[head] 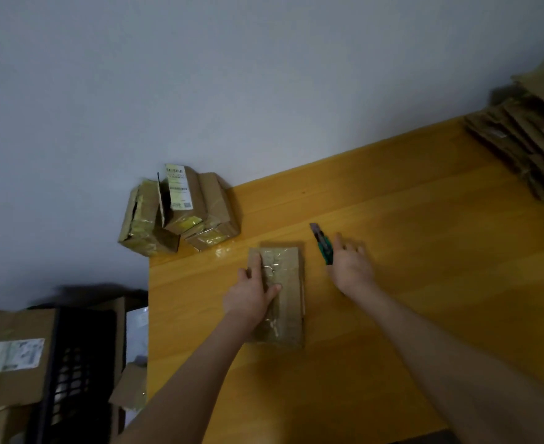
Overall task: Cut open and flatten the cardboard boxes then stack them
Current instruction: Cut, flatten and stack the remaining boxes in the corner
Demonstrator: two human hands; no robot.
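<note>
Head view.

- Small taped box (285,283) lies flat on the bench (408,315), long side running away from you. It is not yet cut; clear tape glints across the top.
- Your left hand (251,293) rests on the box's left half. The fingers look near straight and the thumb lies across the top. It reads as a hold-down press, not a grip, likely to stop the box sliding when the blade goes in.
- The green utility knife (323,245) lies on the bench just right of the box's far end, blade tip pointing away from you.
- Your right hand (350,267) sits palm down just right of the knife, fingers spread and not curled round anything. Its inner edge is at the handle, but touch is too blurred to confirm. My guess is you are about to pick the knife up.
- Uncut boxes (181,209) are huddled beyond and left of the box at the bench corner, probably the waiting pile.
- The flattened cardboard stack (526,149) sits well right of and beyond the box, clear of the cutting spot.
- A black crate (72,363) stands off the bench, left of and nearer than the box.
</note>
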